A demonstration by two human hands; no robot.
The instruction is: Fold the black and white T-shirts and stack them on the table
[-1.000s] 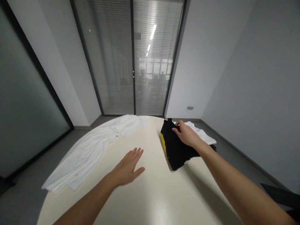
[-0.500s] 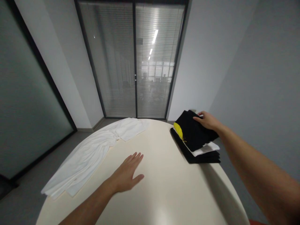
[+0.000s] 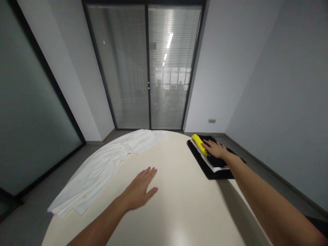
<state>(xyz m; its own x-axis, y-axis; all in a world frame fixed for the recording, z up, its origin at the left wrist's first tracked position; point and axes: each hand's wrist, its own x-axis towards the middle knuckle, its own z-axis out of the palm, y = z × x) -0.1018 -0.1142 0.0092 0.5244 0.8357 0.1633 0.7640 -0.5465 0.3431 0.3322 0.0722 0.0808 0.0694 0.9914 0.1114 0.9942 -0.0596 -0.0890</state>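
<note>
On the right side of the round table point(image 3: 176, 191) lies a stack of folded cloth. Its top piece is a folded black garment point(image 3: 217, 162) with a yellow part point(image 3: 198, 141) along the left edge. Beneath it a folded white garment point(image 3: 216, 168) shows as a thin strip, and a black folded garment point(image 3: 198, 162) forms the bottom. My right hand point(image 3: 215, 149) rests flat on the top black garment, fingers spread. My left hand point(image 3: 141, 189) is stretched out, palm down, over the bare tabletop, holding nothing.
A crumpled white garment point(image 3: 97, 174) is spread along the table's left edge, partly overhanging it. Beyond the far edge stands a glass door point(image 3: 169, 106) with blinds. A pale wall point(image 3: 220, 68) with a socket point(image 3: 212, 121) rises at the right.
My right hand has lowered the top black garment flat onto the stack and moved from its far edge to lie on top. My left hand has hardly moved.
</note>
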